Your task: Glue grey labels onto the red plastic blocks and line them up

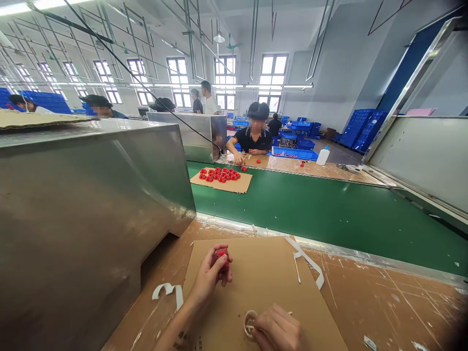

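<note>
My left hand (pixel 212 270) is closed round a small red and dark part (pixel 223 253), held above a cardboard sheet (pixel 270 273). Lower down, my right hand (pixel 280 327) is pinched at a small round pale cup (pixel 250 322). A thin cotton swab (pixel 290 313) seems to be in its fingers: a stick end pokes out past the knuckles, and something pale crosses the inside of the cup. Most of that swab is hidden by the hand. Another cotton swab (pixel 298 269) lies on the cardboard's right side, beside a white paper strip (pixel 310 263).
A green conveyor belt (pixel 310 200) runs beyond the bench, carrying a cardboard piece (pixel 239 185) with several red parts (pixel 219 174). A metal housing (pixel 91 214) stands close on my left. Across the belt sits a co-worker (pixel 256 136), near a white bottle (pixel 323 155) and a blue tray (pixel 294 154).
</note>
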The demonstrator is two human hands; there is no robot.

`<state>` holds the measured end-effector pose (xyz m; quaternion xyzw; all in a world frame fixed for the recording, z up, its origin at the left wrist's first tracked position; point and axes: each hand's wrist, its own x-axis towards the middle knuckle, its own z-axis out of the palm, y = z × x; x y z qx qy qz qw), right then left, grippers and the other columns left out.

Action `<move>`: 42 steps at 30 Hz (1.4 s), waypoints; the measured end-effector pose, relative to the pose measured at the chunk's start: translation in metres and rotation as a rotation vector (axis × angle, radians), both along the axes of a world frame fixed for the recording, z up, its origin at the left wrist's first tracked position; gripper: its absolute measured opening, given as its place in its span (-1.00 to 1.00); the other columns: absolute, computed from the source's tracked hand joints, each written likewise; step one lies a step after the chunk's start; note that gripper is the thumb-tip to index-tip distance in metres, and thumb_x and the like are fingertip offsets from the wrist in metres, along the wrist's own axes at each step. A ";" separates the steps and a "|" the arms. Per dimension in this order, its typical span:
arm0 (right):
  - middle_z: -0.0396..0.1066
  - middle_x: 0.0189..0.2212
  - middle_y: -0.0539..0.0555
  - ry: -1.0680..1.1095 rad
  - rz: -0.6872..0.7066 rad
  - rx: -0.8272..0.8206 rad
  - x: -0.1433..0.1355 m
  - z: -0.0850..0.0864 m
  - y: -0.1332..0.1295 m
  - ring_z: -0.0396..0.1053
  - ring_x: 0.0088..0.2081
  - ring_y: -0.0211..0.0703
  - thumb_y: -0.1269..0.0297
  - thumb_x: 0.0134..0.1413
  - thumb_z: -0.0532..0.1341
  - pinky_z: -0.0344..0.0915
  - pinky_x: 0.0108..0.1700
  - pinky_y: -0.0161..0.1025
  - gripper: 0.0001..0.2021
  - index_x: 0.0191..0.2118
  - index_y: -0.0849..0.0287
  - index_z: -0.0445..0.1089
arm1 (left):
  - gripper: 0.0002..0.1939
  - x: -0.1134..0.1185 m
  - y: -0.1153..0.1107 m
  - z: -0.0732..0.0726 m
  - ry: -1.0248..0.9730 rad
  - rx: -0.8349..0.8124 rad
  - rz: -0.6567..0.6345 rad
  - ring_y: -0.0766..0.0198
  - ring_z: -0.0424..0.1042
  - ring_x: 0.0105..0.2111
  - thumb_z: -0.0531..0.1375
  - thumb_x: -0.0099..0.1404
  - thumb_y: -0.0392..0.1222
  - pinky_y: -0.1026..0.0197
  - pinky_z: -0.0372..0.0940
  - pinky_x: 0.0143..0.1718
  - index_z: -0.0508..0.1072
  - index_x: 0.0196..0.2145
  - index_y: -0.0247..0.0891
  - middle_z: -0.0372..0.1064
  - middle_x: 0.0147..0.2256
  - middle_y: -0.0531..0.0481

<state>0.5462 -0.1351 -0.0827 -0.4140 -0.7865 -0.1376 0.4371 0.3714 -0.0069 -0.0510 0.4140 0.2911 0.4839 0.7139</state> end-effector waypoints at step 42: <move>0.48 -0.50 -0.01 0.629 -0.146 -0.636 0.016 0.038 -0.022 0.32 -0.50 -0.26 0.31 0.12 0.34 0.26 -0.43 -0.31 -0.88 -0.42 0.12 0.45 | -0.68 -0.008 -0.006 0.009 0.260 0.307 -0.034 0.41 0.42 -0.49 0.33 0.21 -0.20 0.33 0.35 -0.49 0.44 -0.09 -0.30 0.52 -0.23 -0.09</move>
